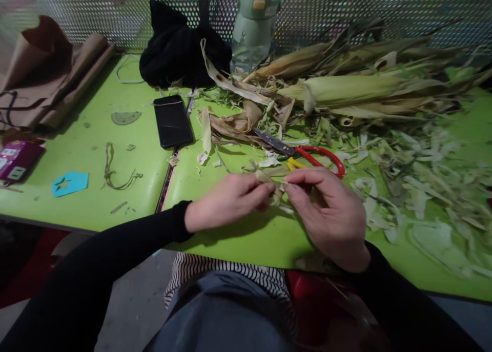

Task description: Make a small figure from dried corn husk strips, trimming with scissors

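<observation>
My left hand is closed, its fingers pinching a pale strip of corn husk. From the other side my right hand grips the same husk between thumb and forefinger. Both hands are just above the green table, near its front edge. Right behind them lie scissors with red handles, blades pointing back and left. A small yellow item shows beside the scissors, partly hidden by my right hand. Part of the husk is covered by my fingers.
Corn husks lie piled at the back right, and shredded husk scraps spread over the right side. A phone, a black cloth, a bottle, brown paper, a blue tag and a purple box stand around.
</observation>
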`<action>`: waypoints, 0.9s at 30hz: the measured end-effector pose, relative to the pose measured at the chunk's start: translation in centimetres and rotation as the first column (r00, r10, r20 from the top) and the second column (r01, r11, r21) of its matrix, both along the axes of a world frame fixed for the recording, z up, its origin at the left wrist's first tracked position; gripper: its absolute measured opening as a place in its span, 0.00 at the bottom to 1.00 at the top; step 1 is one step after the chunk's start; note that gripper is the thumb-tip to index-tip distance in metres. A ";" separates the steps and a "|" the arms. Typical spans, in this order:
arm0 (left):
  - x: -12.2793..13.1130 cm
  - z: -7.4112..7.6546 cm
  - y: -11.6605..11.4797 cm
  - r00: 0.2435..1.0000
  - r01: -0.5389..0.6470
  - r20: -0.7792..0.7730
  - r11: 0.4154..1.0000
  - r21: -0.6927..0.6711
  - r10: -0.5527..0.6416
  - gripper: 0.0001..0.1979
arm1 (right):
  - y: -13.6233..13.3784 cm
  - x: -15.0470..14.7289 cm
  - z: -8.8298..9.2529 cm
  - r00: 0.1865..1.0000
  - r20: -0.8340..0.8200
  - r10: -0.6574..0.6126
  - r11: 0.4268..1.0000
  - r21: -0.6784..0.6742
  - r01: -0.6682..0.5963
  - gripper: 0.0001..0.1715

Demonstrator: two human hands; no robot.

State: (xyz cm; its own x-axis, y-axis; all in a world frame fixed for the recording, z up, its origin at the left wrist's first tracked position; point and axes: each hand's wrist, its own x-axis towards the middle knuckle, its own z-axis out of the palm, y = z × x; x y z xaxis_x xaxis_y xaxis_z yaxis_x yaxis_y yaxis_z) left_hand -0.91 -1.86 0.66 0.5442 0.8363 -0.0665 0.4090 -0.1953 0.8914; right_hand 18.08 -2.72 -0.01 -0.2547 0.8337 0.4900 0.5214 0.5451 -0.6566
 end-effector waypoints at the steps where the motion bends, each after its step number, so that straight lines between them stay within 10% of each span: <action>1: -0.1 0.3 0.3 0.996 0.002 0.092 0.987 -0.160 0.013 0.18 | 0.1 0.2 0.1 0.997 0.075 0.016 0.995 0.102 -0.024 0.06; 7: -0.5 1.2 0.7 0.949 -0.019 0.275 0.900 -0.435 0.153 0.15 | 1.0 1.0 0.5 0.888 0.457 0.039 0.906 0.359 -0.225 0.06; 17: -0.4 0.0 0.2 1.000 0.000 0.014 0.988 0.154 -0.002 0.11 | 0.4 0.9 0.7 0.899 0.439 -0.009 0.943 0.302 -0.138 0.04; 27: -0.4 -0.3 0.4 1.000 -0.005 0.001 0.994 0.106 0.005 0.14 | 1.1 1.6 0.4 0.843 0.535 0.062 0.947 0.235 -0.219 0.10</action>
